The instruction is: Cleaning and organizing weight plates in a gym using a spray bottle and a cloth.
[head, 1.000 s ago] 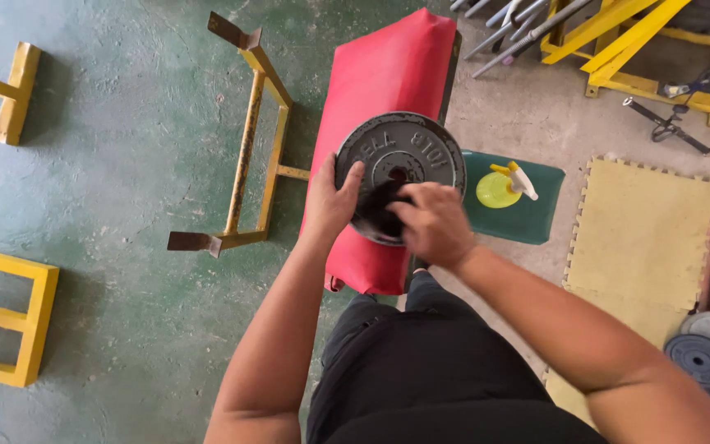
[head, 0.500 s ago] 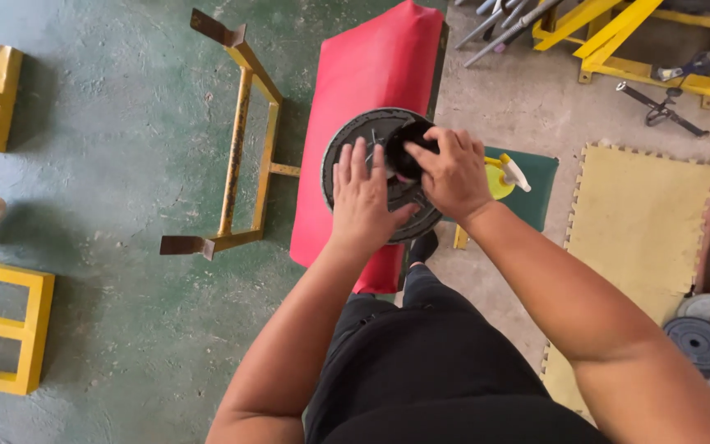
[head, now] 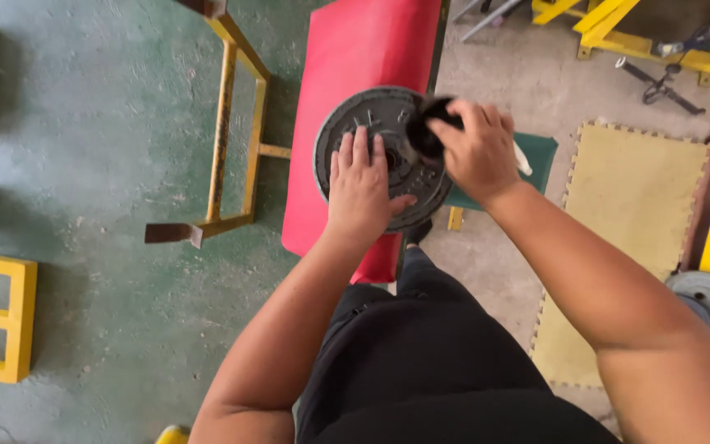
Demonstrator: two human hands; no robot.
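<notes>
1. Head view: the weight plate [head: 375, 156], a round dark grey iron disc, lies flat on the red padded counter [head: 355, 90], overhanging its right edge.
2. The left hand [head: 361, 187] lies palm down on the plate's near half, fingers [head: 353, 152] straight and a little apart, pressing it flat rather than gripping.
3. The right hand [head: 477, 152] has its fingers curled together and clamped on a dark cloth [head: 427, 131], which touches the plate's upper right part near the rim.
4. Against half a second ago, the cloth and right hand have moved from the plate's centre hole out toward its right rim; the left hand has kept its place on the plate.
5. A second ago the left hand gripped the plate's left edge and the cloth sat lower on the face.
6. Beside the counter stand a yellow metal frame [head: 236, 123] on the green floor [head: 84, 164] and, at right, a green mat [head: 536, 148] and a tan foam mat [head: 634, 197].
7. More grey plates [head: 704, 294] lie at the far right.
</notes>
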